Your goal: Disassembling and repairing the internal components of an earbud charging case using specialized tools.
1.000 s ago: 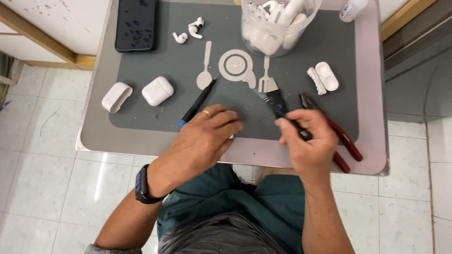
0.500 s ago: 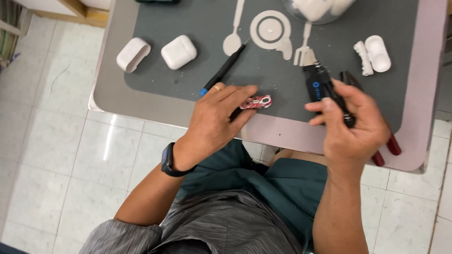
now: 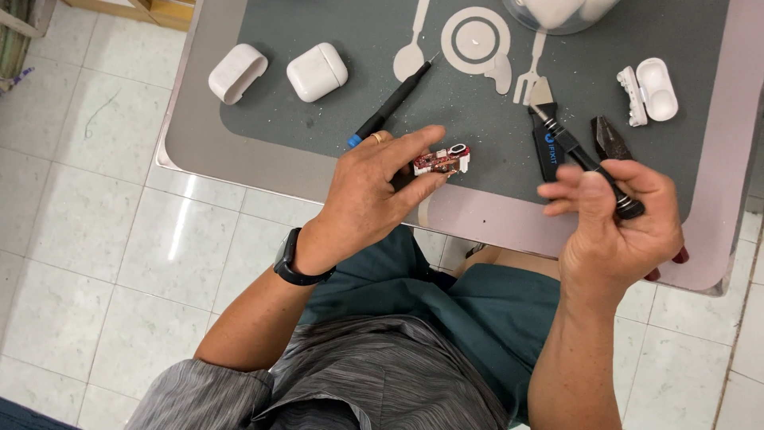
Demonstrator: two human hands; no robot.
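Note:
My left hand [image 3: 374, 187] pinches a small red circuit board [image 3: 440, 160] with a white end piece, held just above the near edge of the grey work mat [image 3: 477, 111]. My right hand [image 3: 617, 219] grips a slim black screwdriver [image 3: 581, 159], its tip pointing up and left over the mat. The two hands are apart. A wristwatch [image 3: 296, 263] sits on my left wrist.
On the mat lie a black tool with a blue end [image 3: 390, 103], two white earbud cases [image 3: 317, 72] [image 3: 236, 73], an opened white case [image 3: 651, 89], a black pry tool [image 3: 547, 147] and pliers [image 3: 611, 139]. A clear container [image 3: 557, 12] stands at the back. Tiled floor lies left.
The camera has dipped and moved closer. My left hand now holds the red circuit board out further to the right. My right hand has tilted the screwdriver.

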